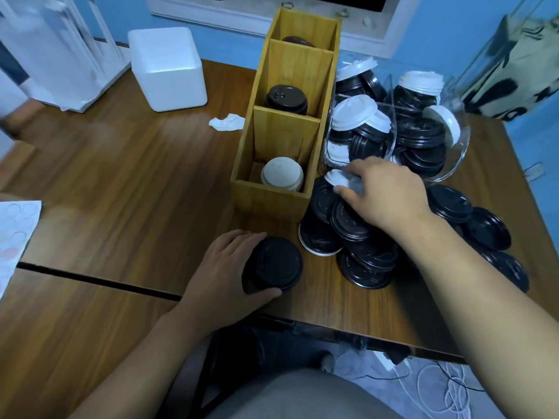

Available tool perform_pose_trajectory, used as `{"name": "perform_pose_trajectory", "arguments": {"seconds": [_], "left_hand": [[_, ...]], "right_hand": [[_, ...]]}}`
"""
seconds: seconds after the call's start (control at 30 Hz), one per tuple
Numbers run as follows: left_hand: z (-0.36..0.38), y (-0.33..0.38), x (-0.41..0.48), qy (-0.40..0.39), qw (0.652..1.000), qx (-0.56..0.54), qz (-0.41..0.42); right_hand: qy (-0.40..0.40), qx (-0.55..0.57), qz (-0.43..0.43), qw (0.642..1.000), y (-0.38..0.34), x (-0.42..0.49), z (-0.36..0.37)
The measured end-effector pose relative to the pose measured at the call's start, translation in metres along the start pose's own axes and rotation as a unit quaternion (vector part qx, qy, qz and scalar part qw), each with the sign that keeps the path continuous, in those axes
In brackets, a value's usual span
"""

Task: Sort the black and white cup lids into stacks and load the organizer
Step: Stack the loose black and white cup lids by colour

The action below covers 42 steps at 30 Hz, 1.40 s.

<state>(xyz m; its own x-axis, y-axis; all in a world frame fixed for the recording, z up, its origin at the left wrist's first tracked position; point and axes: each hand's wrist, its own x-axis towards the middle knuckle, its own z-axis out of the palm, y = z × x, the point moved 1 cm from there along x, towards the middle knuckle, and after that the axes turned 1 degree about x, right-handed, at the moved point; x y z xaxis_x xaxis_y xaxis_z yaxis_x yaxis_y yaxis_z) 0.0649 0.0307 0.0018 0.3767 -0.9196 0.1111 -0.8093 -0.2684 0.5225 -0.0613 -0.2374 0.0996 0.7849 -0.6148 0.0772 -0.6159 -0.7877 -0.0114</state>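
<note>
Now | left hand (222, 267) fingers curl round black lid stack (273, 266) near table (121, 176) edge | right hand (385, 193) pinches blurred white lid (340, 178) atop pile (363, 267) beside organizer (269, 201) | rearmost dark lid (298, 41) mostly hidden

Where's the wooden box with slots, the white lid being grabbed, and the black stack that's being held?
wooden organizer (269, 198): head view, bare front wall.
white lid (335, 177): head view, its uncovered left edge.
black lid stack (276, 261): head view, top lid's dome.

Single head-worn wide-angle view, facing forward and down, close above the wooden table (127, 182)
</note>
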Motion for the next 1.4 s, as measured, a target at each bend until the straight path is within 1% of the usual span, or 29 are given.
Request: {"name": "perform_pose_trajectory", "arguments": {"seconds": [0.1,0.17,0.23,0.3,0.37,0.47,0.53,0.6,0.7,0.77,0.83,0.9,0.93,1.0,1.07,1.13,1.17,1.2,1.27,1.33,1.4], "left_hand": [[-0.001,0.0,0.0,0.001,1.0,-0.004,0.0],[-0.003,0.0,0.0,-0.002,1.0,-0.014,-0.006],[-0.005,-0.001,-0.001,-0.003,1.0,-0.026,-0.011],[-0.008,-0.004,-0.002,0.008,1.0,-0.018,-0.013],[-0.013,-0.011,-0.004,0.021,1.0,-0.002,-0.022],[-0.018,-0.018,-0.006,0.027,0.999,-0.005,-0.032],[-0.017,-0.018,-0.005,0.027,0.999,-0.005,-0.025],[-0.016,-0.017,-0.004,0.032,0.999,-0.001,-0.019],[-0.017,-0.017,-0.004,0.039,0.999,-0.012,-0.017],[-0.017,-0.016,-0.005,0.039,0.999,-0.011,-0.012],[-0.015,-0.015,-0.005,0.035,0.999,0.008,-0.002],[-0.015,-0.016,-0.005,0.033,0.999,0.015,-0.004],[-0.015,-0.017,-0.004,0.034,0.999,0.011,-0.007],[-0.016,-0.017,-0.004,0.036,0.999,0.003,-0.015],[-0.016,-0.018,-0.004,0.038,0.999,0.002,-0.018],[-0.015,-0.018,-0.004,0.041,0.999,0.006,-0.015],[-0.015,-0.018,-0.004,0.043,0.999,0.005,-0.014],[-0.015,-0.018,-0.004,0.044,0.999,0.003,-0.012],[-0.016,-0.017,-0.004,0.046,0.999,0.001,-0.009],[-0.016,-0.017,-0.004,0.046,0.999,0.002,-0.011],[-0.016,-0.016,-0.004,0.043,0.999,0.002,-0.015]], "right_hand": [[0.01,0.006,0.001,1.0,-0.001,0.002,0.001],[0.015,0.048,0.026,0.998,0.002,0.0,-0.003],[0.05,0.093,0.022,0.994,0.003,-0.014,-0.015],[0.109,0.122,-0.037,0.986,-0.003,-0.044,-0.03],[0.133,0.135,-0.13,0.973,-0.02,-0.089,-0.032],[0.084,0.127,-0.239,0.959,-0.046,-0.145,0.002],[0.04,0.1,-0.28,0.954,-0.057,-0.155,0.034],[0.014,0.095,-0.271,0.958,-0.062,-0.152,0.051],[0.013,0.173,-0.233,0.957,-0.055,-0.142,0.044],[-0.019,0.204,-0.248,0.947,-0.046,-0.136,0.036],[-0.072,0.152,-0.289,0.942,-0.044,-0.129,0.036],[-0.114,0.101,-0.312,0.938,-0.046,-0.121,0.041],[-0.119,0.083,-0.312,0.939,-0.048,-0.119,0.043],[-0.092,0.046,-0.28,0.954,-0.055,-0.115,0.043],[-0.052,0.013,-0.205,0.977,-0.063,-0.113,0.041],[-0.056,0.013,-0.136,0.989,-0.072,-0.115,0.038],[-0.063,0.027,-0.126,0.99,-0.074,-0.116,0.036],[-0.067,0.048,-0.139,0.987,-0.073,-0.118,0.035],[-0.081,0.089,-0.205,0.971,-0.065,-0.119,0.033],[-0.1,0.083,-0.269,0.954,-0.057,-0.116,0.033],[-0.112,0.056,-0.287,0.95,-0.056,-0.113,0.037]]}}
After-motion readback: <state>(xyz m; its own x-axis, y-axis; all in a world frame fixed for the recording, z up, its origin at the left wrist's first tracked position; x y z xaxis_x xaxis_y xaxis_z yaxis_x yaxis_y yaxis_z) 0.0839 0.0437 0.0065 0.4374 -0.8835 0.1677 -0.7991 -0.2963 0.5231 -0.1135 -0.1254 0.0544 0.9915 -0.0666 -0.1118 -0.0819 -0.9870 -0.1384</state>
